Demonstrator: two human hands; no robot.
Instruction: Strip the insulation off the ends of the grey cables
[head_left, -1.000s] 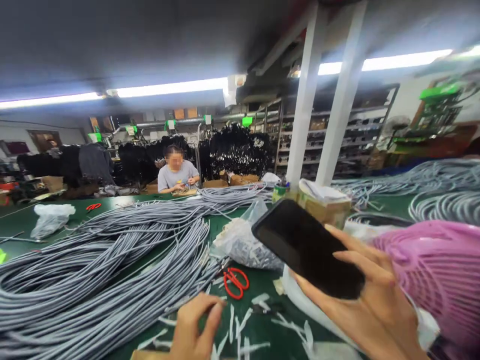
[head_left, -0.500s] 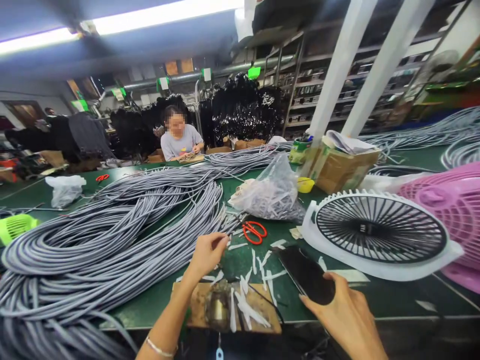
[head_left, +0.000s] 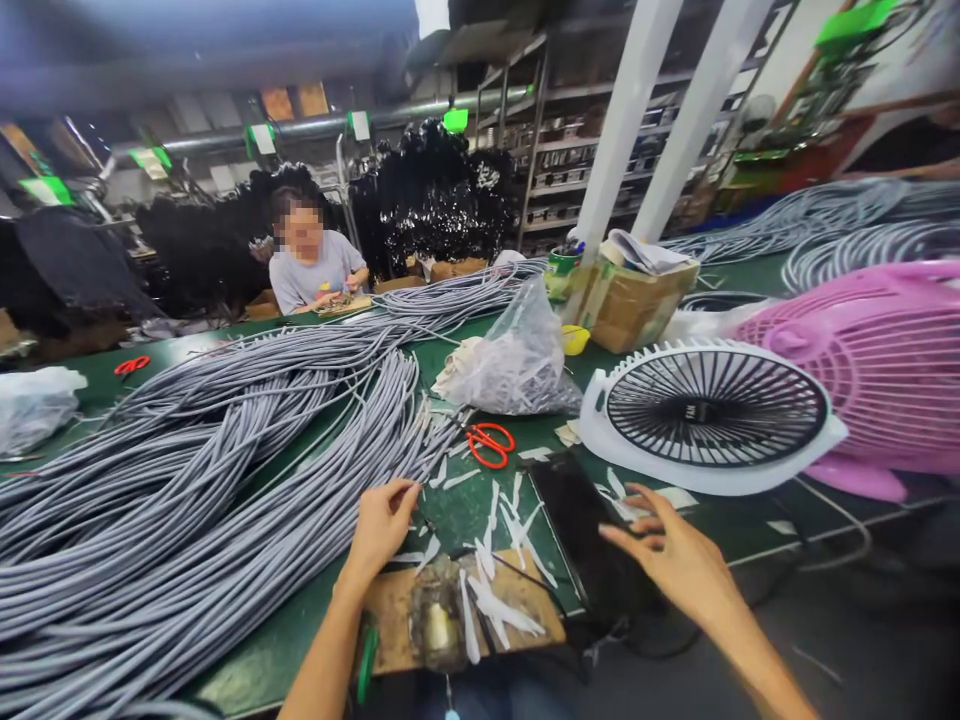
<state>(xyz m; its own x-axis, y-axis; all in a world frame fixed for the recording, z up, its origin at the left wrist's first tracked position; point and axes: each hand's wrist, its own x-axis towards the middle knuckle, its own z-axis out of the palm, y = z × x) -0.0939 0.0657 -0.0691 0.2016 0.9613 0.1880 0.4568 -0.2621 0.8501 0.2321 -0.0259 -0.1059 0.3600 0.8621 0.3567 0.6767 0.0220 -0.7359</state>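
My left hand [head_left: 384, 520] is closed in a pinch beside the cut ends of a thick bundle of grey cables [head_left: 315, 510]; what its fingers hold, if anything, is too small to make out. My right hand [head_left: 671, 545] has its fingers spread, just right of a dark phone [head_left: 581, 530] at the table's front edge. Between the hands, white strips [head_left: 517, 525] are scattered over the green table. More strips lie on a wooden board [head_left: 390, 625], beside a worn metal fixture [head_left: 441, 625]. Red-handled scissors [head_left: 490, 446] lie beyond the hands.
A clear plastic bag of pale pieces [head_left: 517, 370] stands behind the scissors. To the right are a white-and-black fan [head_left: 705, 410] and a pink fan [head_left: 870, 370]. A cardboard box [head_left: 637, 300] stands farther back. Across the table sits a person [head_left: 311, 265] in a grey shirt.
My right hand has let go of the phone, which now lies on the table near the front edge. The view has turned right. The left hand stays pinched near the cable ends.
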